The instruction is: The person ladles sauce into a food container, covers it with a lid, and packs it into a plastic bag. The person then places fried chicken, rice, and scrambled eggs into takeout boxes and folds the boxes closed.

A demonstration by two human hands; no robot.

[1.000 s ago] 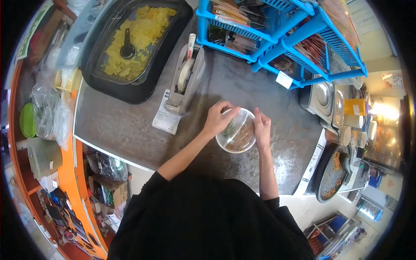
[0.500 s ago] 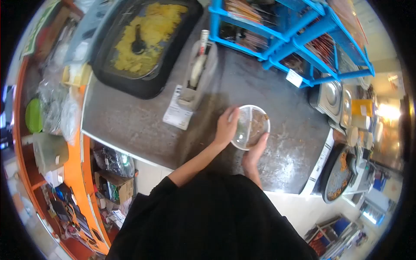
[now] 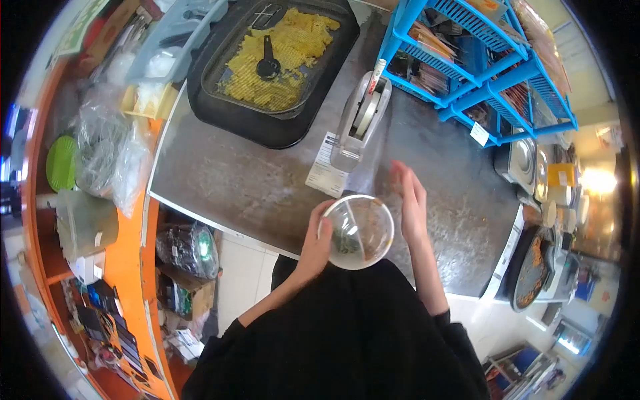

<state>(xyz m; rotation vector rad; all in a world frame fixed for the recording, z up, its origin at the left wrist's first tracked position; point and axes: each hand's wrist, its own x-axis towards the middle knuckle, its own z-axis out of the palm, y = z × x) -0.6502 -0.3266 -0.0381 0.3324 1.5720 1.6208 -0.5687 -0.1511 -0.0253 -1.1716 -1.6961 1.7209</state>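
Note:
My left hand point(image 3: 316, 245) grips the left side of a round white-rimmed bowl point(image 3: 373, 230), close to my body at the counter's front edge. A clear lid appears to cover it, and a line divides it in two; something dark green shows in the left half. My right hand point(image 3: 413, 203) is off the bowl, fingers stretched forward over the counter, holding nothing. Ahead of both hands stands a grey tape dispenser point(image 3: 347, 150) with a marker-like stick point(image 3: 377, 72) at its far end. Beside its base lies a printed paper slip point(image 3: 325, 175).
A black tray point(image 3: 283, 137) of yellow food with a black utensil point(image 3: 268, 67) sits at the back left. Blue plastic racks point(image 3: 460, 80) hold packets at the back right. Metal containers point(image 3: 517, 160) and a dark round pan point(image 3: 527, 273) are far right; orange shelving point(image 3: 130, 253) stands left.
The bowl has come nearer my body and slightly left, in my left hand. My right hand has let go of it and reached forward. The camera view has shifted too.

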